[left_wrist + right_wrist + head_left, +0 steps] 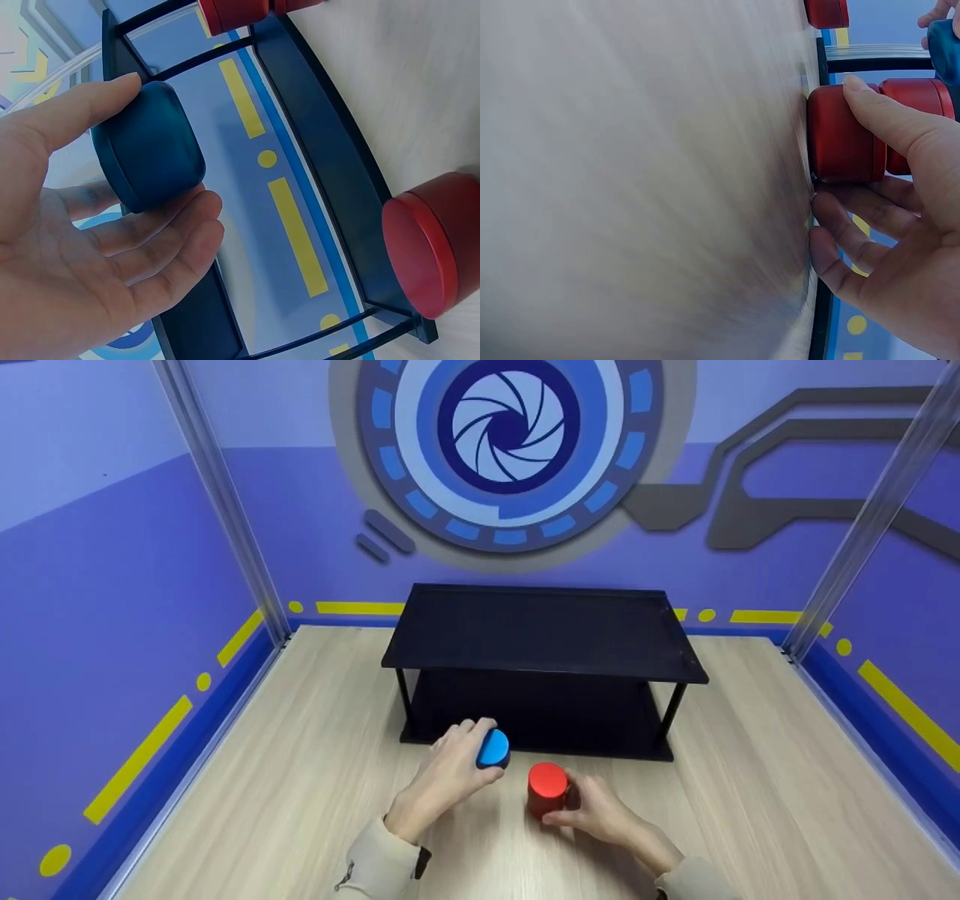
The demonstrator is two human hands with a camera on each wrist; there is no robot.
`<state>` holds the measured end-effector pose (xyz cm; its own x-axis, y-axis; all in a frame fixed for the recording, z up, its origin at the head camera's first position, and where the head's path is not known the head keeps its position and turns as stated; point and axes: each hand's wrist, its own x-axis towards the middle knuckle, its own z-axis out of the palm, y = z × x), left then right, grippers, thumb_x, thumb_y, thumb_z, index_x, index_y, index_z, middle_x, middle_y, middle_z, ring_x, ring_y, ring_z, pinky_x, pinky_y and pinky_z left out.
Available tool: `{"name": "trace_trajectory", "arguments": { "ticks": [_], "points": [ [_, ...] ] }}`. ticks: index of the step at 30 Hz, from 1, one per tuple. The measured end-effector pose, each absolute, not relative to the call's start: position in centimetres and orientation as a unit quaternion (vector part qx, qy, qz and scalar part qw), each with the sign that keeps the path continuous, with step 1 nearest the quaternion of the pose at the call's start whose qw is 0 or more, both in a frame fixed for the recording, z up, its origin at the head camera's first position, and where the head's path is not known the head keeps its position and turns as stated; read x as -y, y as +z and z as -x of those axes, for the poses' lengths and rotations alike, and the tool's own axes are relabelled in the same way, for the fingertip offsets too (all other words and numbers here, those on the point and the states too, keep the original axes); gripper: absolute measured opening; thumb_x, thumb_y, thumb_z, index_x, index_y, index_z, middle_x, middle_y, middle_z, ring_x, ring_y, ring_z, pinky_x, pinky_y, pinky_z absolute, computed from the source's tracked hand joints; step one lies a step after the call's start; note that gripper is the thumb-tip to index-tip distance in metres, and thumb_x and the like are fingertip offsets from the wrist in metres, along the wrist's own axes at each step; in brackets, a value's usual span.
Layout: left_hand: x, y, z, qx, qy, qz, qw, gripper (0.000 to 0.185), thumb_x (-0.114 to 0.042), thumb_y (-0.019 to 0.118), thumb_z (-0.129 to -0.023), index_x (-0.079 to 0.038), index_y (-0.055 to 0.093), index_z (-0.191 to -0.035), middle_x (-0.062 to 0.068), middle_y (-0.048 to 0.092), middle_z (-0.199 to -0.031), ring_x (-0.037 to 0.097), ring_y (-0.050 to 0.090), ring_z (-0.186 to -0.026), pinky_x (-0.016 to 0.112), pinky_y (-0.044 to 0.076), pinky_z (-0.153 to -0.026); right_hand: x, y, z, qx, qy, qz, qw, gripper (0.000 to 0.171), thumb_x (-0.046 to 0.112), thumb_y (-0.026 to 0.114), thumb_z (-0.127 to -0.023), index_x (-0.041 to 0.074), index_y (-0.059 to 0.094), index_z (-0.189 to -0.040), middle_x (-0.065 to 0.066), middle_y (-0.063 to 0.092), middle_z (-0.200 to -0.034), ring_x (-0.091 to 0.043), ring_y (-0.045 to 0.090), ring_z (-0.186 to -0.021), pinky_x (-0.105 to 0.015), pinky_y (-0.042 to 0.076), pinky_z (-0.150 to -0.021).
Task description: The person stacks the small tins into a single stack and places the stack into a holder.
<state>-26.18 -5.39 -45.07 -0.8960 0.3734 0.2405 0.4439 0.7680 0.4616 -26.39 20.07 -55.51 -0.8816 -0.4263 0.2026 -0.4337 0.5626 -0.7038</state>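
In the head view my left hand (pixel 454 761) grips a small blue lidded tin (pixel 493 747) in front of the black shelf. The left wrist view has this tin (pixel 150 146) raised off the table, the thumb on one side and fingers on the other. My right hand (pixel 600 810) holds a red tin (pixel 844 135) standing on the table, thumb and fingers around its sides. A second red tin (pixel 919 97) sits on top of it. Another red tin (pixel 439 244) stands near the shelf's left front corner, hidden in the head view.
A black two-level shelf (pixel 540 634) stands at the back of the wooden table (pixel 322 735), its thin posts (pixel 673 712) at the corners. Blue-purple panels (pixel 285 510) with clear corner strips enclose the table at the back and sides.
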Motion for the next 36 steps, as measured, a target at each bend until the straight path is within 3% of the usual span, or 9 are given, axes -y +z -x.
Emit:
{"name": "trace_trajectory", "arguments": {
  "ticks": [10,20,36],
  "points": [
    [4.8,-44.8,26.0,0.939,-0.255,0.222,0.063,0.058,-0.03,0.076,-0.08,-0.014,0.052,-0.131,0.01,0.062,-0.117,0.026,0.059,-0.104,0.045,0.051,-0.09,-20.1,-55.7,26.5,0.883,0.395,-0.254,0.019,0.052,0.035,0.082,-0.074,0.006,0.061,-0.112,0.002,0.067,-0.085,-0.009,0.058,-0.072,-0.022,0.047,-0.062],
    [4.0,-44.4,26.0,0.938,-0.258,0.225,0.057,0.059,-0.032,0.075,-0.081,-0.015,0.051,-0.133,0.008,0.062,-0.118,0.024,0.057,-0.106,0.045,0.049,-0.091,-20.0,-55.5,26.5,0.889,0.39,-0.24,0.0,0.057,0.034,0.081,-0.075,0.004,0.059,-0.118,0.0,0.07,-0.098,-0.002,0.058,-0.083,-0.028,0.052,-0.074],
    [2.2,-44.4,25.9,0.935,-0.249,0.247,0.042,0.057,-0.034,0.074,-0.083,-0.017,0.051,-0.132,0.005,0.062,-0.119,0.022,0.058,-0.105,0.041,0.049,-0.092,-20.0,-55.7,26.6,0.883,0.398,-0.246,-0.003,0.057,0.035,0.081,-0.075,0.005,0.059,-0.119,0.0,0.07,-0.1,-0.003,0.059,-0.083,-0.027,0.051,-0.073]
  ]
}}
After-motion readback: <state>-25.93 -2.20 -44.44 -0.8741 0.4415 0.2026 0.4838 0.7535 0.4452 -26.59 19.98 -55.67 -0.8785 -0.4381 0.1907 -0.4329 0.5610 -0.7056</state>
